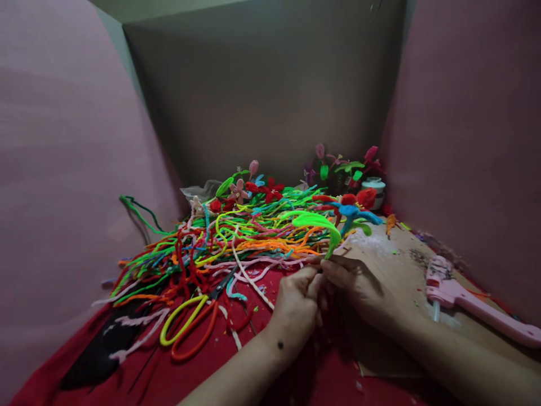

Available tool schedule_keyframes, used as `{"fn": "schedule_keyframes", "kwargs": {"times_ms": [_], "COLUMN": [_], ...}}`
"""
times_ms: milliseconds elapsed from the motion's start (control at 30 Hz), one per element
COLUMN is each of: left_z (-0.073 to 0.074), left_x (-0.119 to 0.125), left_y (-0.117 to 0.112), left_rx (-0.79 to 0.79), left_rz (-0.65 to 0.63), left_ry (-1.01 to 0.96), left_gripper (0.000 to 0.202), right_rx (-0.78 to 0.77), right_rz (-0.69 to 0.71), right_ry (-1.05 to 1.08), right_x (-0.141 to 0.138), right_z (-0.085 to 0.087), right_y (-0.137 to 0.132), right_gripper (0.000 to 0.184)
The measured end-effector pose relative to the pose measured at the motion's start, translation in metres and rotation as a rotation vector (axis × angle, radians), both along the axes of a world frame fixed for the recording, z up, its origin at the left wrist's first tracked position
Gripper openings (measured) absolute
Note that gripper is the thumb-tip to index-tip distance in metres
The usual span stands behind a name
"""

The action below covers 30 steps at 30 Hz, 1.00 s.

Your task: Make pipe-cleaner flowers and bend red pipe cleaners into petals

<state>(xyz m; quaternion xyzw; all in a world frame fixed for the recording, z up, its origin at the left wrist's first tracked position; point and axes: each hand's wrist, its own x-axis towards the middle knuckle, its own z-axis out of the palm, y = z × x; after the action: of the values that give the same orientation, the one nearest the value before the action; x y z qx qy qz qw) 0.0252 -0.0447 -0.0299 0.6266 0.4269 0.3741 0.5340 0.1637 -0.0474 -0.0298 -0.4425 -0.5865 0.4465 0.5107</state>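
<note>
My left hand (296, 307) and my right hand (357, 285) meet at the middle of the work surface, fingers pinched together on the lower end of a bright green pipe-cleaner piece (319, 225). That piece arches up and to the left from my fingertips, shaped like a leaf loop. A large loose heap of coloured pipe cleaners (220, 242) lies just behind and to the left of my hands. Scissors with yellow and orange handles (190, 327) lie on the red cloth left of my left hand.
A pink glue gun (465, 299) rests on the brown board at the right. Finished pipe-cleaner flowers (346, 169) and a small white jar (374, 189) stand at the back. Cardboard and pink walls enclose the space. A red cloth (127, 372) covers the front.
</note>
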Motion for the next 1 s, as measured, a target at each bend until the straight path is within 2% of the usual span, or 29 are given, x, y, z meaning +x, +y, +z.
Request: {"fn": "schedule_keyframes", "kwargs": {"times_ms": [133,300,500,667,800,1000], "left_z": [0.002,-0.001,-0.003,-0.003,-0.004,-0.005], "left_x": [0.000,-0.001,-0.001,-0.001,-0.002,-0.007], "left_y": [0.002,0.005,0.004,0.004,0.003,0.000], "left_rx": [-0.171,-0.308,-0.511,-0.550,-0.579,-0.611], "left_rz": [-0.097,-0.163,-0.291,-0.367,-0.447,-0.693], "left_ry": [-0.134,-0.338,-0.629,-0.759,-0.831,-0.858], "left_gripper": [0.027,0.028,0.023,0.021,0.020,0.017], "right_rx": [-0.011,-0.043,-0.039,-0.058,-0.117,-0.071], "right_rz": [0.031,0.131,0.111,0.100,0.159,0.291], "right_ry": [-0.071,0.073,0.081,0.149,0.266,0.367], "right_x": [-0.002,-0.008,-0.001,-0.005,-0.008,-0.005], "right_z": [0.014,0.006,0.004,-0.009,-0.020,-0.011], "right_y": [-0.004,-0.001,-0.001,0.003,0.003,-0.005], "right_gripper": [0.022,0.038,0.035,0.038,0.035,0.025]}}
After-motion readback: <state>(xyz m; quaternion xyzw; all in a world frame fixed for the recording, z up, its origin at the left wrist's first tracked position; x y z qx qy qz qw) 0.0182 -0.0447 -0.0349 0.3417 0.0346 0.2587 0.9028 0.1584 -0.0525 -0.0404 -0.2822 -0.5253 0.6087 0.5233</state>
